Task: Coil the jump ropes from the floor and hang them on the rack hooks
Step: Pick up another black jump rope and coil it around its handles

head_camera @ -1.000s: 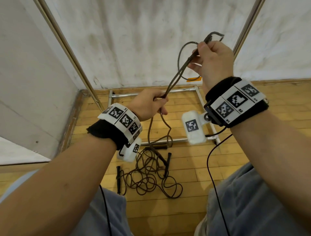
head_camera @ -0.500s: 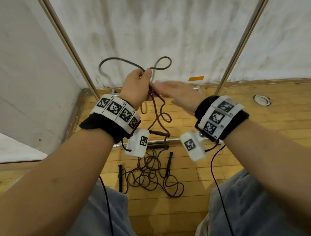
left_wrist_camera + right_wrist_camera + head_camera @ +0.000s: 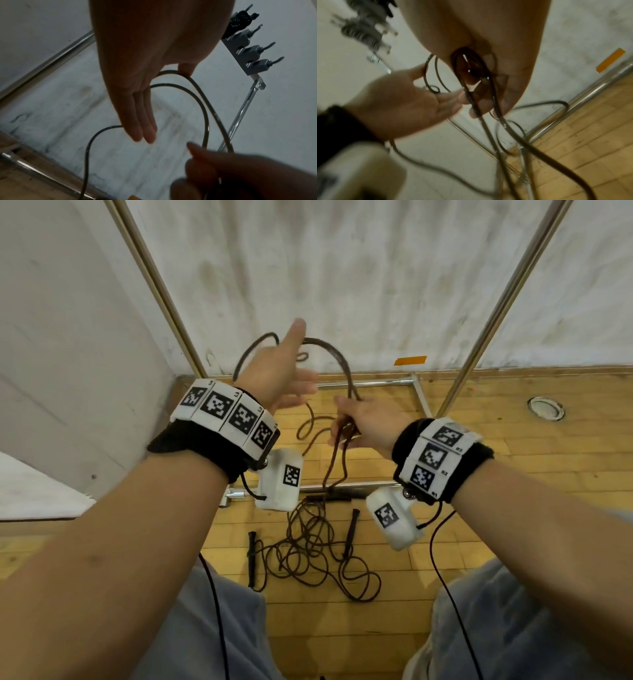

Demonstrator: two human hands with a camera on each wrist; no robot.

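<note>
A dark brown jump rope (image 3: 337,357) arcs between my two hands above the floor. My left hand (image 3: 291,364) is raised with thumb up and fingers straight, and loops of the rope (image 3: 204,108) hang over it by the thumb. Lower and to the right, my right hand (image 3: 356,422) grips several strands of the rope (image 3: 513,135) in curled fingers. More rope lies tangled on the wooden floor (image 3: 308,546) with black handles (image 3: 349,529) among it. The rack hooks (image 3: 248,50) stick out in a row, up and to the right of my left hand (image 3: 137,94).
The rack's metal base frame (image 3: 363,385) lies on the floor by the white wall, with slanted uprights (image 3: 496,313) either side. A dark speckled bundle (image 3: 240,21) hangs at the top hook. A round floor fitting (image 3: 544,407) sits at the right. My knees fill the lower edge.
My left hand has opened from a grip, and the loops now hang over it. My right hand, flat half a second ago, has dropped lower and closed round the strands.
</note>
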